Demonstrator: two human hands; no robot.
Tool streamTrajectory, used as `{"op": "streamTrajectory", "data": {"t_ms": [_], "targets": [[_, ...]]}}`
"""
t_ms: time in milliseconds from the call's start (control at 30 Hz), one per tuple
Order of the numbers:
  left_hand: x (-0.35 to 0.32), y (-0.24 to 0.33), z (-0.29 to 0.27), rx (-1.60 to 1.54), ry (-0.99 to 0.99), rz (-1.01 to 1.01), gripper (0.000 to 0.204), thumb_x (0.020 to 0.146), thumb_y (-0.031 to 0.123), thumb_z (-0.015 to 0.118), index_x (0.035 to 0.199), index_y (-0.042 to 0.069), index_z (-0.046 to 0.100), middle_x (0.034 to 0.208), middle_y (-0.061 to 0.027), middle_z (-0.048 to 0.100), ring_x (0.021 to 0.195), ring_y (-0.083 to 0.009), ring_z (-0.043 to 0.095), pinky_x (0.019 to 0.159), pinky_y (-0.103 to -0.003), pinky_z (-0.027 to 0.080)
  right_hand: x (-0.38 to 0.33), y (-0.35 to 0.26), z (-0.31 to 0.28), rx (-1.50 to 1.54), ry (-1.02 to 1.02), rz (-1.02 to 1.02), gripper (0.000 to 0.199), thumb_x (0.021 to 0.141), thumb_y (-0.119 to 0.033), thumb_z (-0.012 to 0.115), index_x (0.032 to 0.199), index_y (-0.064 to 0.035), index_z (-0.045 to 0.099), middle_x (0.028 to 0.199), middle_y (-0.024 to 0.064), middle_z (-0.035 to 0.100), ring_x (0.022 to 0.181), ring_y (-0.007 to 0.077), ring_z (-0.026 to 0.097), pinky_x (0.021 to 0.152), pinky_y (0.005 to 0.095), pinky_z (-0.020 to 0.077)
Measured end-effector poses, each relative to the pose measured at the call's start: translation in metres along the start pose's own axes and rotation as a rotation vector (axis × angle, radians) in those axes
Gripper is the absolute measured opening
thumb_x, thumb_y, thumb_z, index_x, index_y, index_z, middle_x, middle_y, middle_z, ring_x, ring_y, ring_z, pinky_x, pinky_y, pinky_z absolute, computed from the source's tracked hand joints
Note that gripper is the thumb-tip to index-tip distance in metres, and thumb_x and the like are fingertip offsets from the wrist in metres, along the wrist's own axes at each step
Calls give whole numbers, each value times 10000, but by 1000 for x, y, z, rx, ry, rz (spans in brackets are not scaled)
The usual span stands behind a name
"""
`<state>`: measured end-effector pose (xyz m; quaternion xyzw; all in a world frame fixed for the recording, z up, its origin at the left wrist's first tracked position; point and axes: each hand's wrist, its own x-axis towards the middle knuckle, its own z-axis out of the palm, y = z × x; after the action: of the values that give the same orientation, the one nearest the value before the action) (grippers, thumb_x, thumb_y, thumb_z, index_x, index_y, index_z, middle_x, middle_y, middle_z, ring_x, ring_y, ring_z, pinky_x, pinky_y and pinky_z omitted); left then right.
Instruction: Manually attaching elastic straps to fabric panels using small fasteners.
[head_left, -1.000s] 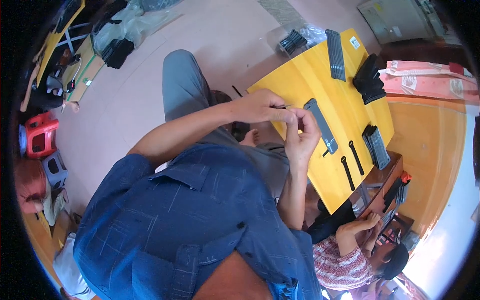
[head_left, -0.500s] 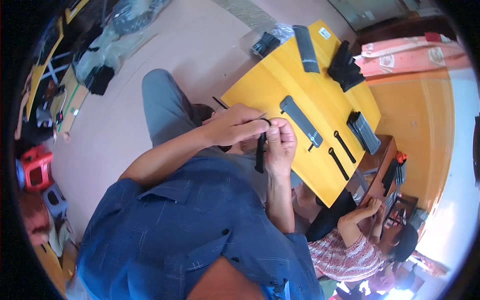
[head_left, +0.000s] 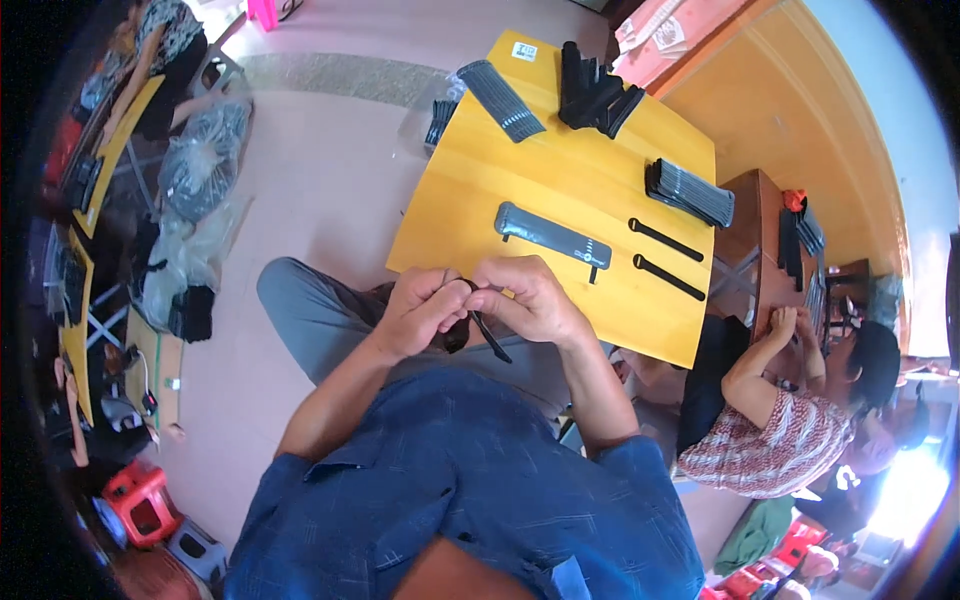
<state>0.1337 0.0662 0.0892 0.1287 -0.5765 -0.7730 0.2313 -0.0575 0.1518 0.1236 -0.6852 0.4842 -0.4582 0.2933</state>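
Just off the near edge of the yellow table (head_left: pixel 460 190), my two hands meet over my lap. My left hand (head_left: pixel 420 308) is closed, its thumb and fingers pinching a thin black strap (head_left: pixel 492 338). My right hand (head_left: pixel 535 300) pinches the same strap close beside it, and one end hangs down below the fingers. The part between the fingertips is mostly hidden. Beyond the hands lies a long grey-and-black flat piece (head_left: pixel 550 237) with short black tabs sticking out. To its right are two loose black straps (head_left: pixel 665 240), side by side, each with a loop end.
A stack of grey-and-black flat pieces (head_left: pixel 690 192) sits at the table's right, another grey bundle (head_left: pixel 500 100) at the far left. A heap of black straps (head_left: pixel 592 95) lies at the back. At right, a co-worker in a patterned top (head_left: pixel 770 440) sits by a brown table.
The view has turned, so the table appears more to the left. My hands have come level and closer together, and the strap's hanging end now slants to the right.
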Motion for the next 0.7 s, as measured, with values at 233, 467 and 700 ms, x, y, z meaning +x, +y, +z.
{"op": "streamTrajectory", "data": {"t_ms": [233, 467, 700], "targets": [[-9, -7, 11, 307, 247, 241, 337, 1050, 164, 537, 740, 35, 566, 613, 14, 533, 542, -56, 452, 509, -246, 354, -15, 17, 14, 357, 574, 237, 159, 1016, -137, 649, 886, -75, 581, 791, 4, 597, 674, 118, 598, 629, 273, 498], [-33, 11, 1, -2, 519, 271, 340, 1028, 73, 494, 690, 50, 533, 587, -22, 529, 482, -73, 427, 455, -264, 349, -66, 39, -99, 443, 1367, -7, 169, 1036, -219, 639, 920, -138, 548, 779, -21, 591, 637, 79, 586, 560, 236, 495], [-33, 25, 2, 675, 354, 601, 382, 1046, 132, 441, 670, 69, 466, 565, -25, 496, 471, -103, 445, 450, -255, 351, -130, 26, -107, 329, 1569, 141, 197, 1004, -269, 688, 914, -135, 575, 734, -17, 601, 611, 94, 586, 534, 249, 504]]}}
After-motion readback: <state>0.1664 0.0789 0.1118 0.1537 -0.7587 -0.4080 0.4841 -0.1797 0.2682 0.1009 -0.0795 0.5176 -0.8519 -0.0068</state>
